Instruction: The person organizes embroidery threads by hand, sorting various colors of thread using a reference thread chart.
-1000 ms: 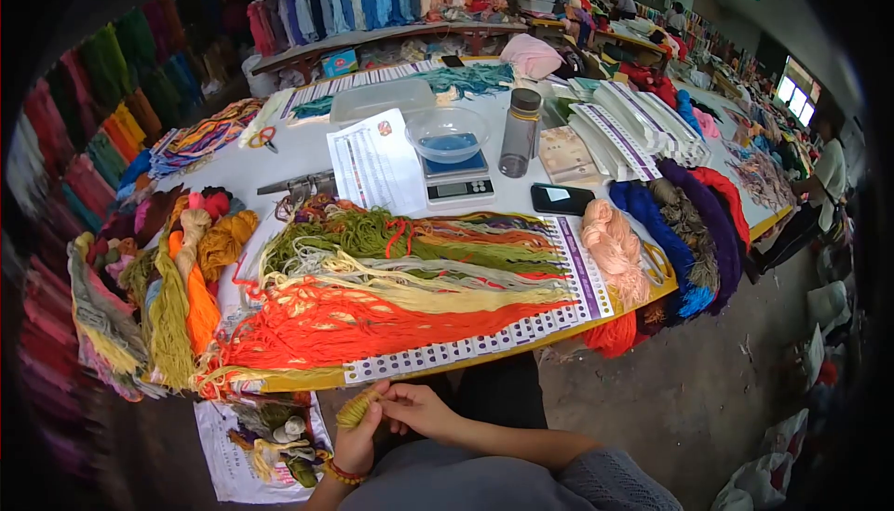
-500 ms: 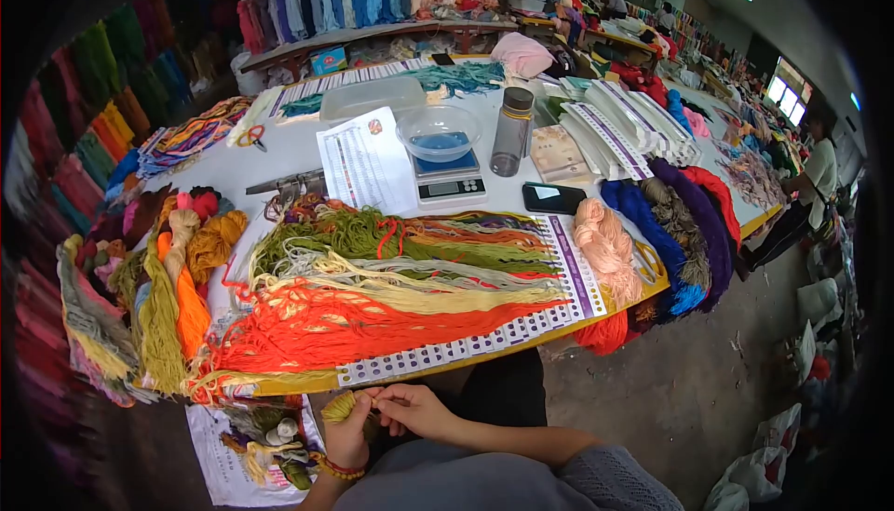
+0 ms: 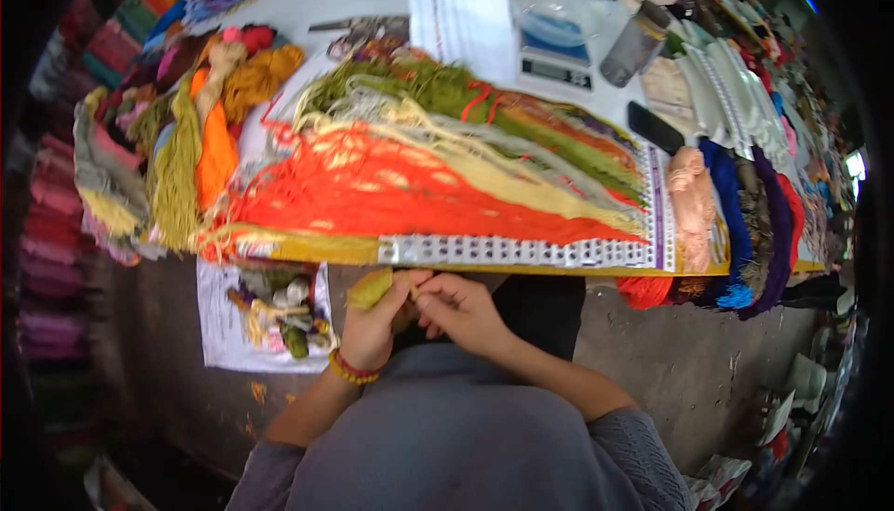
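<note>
Below the table's front edge, my left hand point(image 3: 374, 329) is closed around a small yellow-green thread bundle point(image 3: 370, 289), whose looped end sticks out past the thumb. Fingers of my right hand point(image 3: 463, 311) pinch together close beside the left thumb, at the bundle's other end. Just beyond both hands lies a white punched thread card point(image 3: 512, 252) along the table edge. Orange-red threads point(image 3: 372, 185) fan out across the tabletop, with cream, grey and green threads point(image 3: 438, 92) behind them.
Thread skeins point(image 3: 183, 153) are heaped at the left. A peach skein point(image 3: 689, 199) and dark blue skeins point(image 3: 731, 222) hang at the right. Farther back are a scale point(image 3: 556, 72), a dark bottle point(image 3: 635, 46), a phone point(image 3: 655, 127) and a printed sheet point(image 3: 463, 22). A white bag point(image 3: 214, 325) of thread scraps lies below.
My head view has tipped down, so the table appears higher and my lap shows more. Both hands remain together on the yellow-green thread bundle.
</note>
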